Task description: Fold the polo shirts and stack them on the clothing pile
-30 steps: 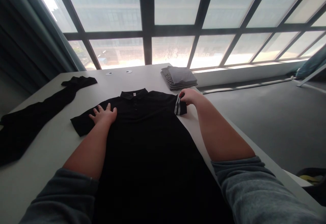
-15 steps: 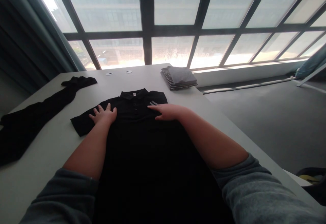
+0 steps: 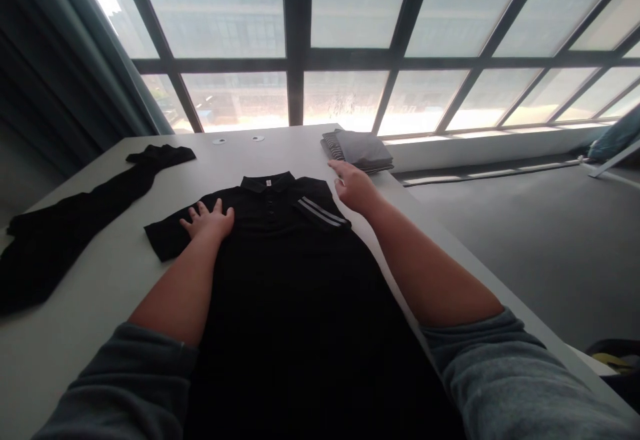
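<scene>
A black short-sleeved polo shirt [image 3: 280, 307] lies face up and lengthwise on a white table [image 3: 90, 280], collar pointing away from the viewer. Its right sleeve [image 3: 320, 212], with two pale cuff stripes, lies folded inward across the chest, so that the shirt's right edge runs straight. The left sleeve [image 3: 165, 240] lies spread outward. The open left hand [image 3: 207, 221] rests palm down with fingers splayed on the left shoulder, apparently keeping the cloth flat. The open right hand [image 3: 353, 187] is off the shirt, just beyond the right shoulder; any contact with the table cannot be told. Farther off lie a folded grey-and-striped stack [image 3: 357, 150] and a long black garment [image 3: 45, 260]. Compared with the earlier frame, the right hand has left the folded sleeve, uncovering its stripes.
</scene>
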`<state>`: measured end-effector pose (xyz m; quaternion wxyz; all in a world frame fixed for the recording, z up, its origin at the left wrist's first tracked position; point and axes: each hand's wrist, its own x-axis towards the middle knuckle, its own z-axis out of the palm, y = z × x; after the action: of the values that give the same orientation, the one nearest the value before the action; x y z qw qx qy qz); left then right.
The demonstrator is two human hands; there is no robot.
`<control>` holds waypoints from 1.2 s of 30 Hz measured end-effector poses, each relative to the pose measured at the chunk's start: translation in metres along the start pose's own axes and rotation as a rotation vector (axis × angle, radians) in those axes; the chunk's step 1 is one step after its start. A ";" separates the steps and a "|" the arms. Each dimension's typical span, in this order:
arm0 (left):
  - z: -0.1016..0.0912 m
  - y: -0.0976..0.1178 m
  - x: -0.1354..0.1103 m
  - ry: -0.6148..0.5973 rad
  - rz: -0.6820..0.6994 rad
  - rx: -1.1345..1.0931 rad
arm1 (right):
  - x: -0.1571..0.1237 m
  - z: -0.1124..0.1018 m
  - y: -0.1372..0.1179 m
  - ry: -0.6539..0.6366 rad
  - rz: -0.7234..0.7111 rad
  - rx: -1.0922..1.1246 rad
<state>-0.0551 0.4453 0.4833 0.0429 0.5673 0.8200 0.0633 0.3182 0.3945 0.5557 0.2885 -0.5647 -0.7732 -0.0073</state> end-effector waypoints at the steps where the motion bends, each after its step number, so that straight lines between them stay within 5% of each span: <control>1: 0.000 0.000 0.000 -0.003 0.000 0.001 | 0.001 0.003 0.003 0.022 0.009 -0.010; 3: 0.001 0.000 0.001 0.000 0.000 -0.002 | 0.000 0.016 0.006 -0.055 -0.017 -0.029; 8: 0.003 -0.001 0.002 0.030 0.004 -0.016 | -0.013 0.063 0.004 -0.526 -0.062 -0.083; 10: 0.003 -0.001 0.002 0.031 0.007 -0.017 | -0.017 0.074 0.003 -0.589 -0.047 -0.112; 20: -0.001 -0.006 0.002 -0.011 -0.017 -0.010 | -0.017 0.087 0.016 -0.562 -0.050 -0.118; 25: -0.011 -0.046 0.010 -0.054 -0.027 0.006 | -0.017 0.091 0.018 -0.536 -0.049 -0.088; 31: -0.027 -0.106 -0.007 -0.007 -0.138 0.087 | -0.016 0.089 0.015 -0.543 -0.033 -0.065; 36: -0.039 -0.124 -0.012 0.055 -0.251 0.140 | -0.015 0.090 0.016 -0.538 -0.031 -0.052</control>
<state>-0.1715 0.3890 0.5034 -0.0115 0.4601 0.8877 0.0156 0.2956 0.4171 0.4689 0.0582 -0.5418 -0.8300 0.1189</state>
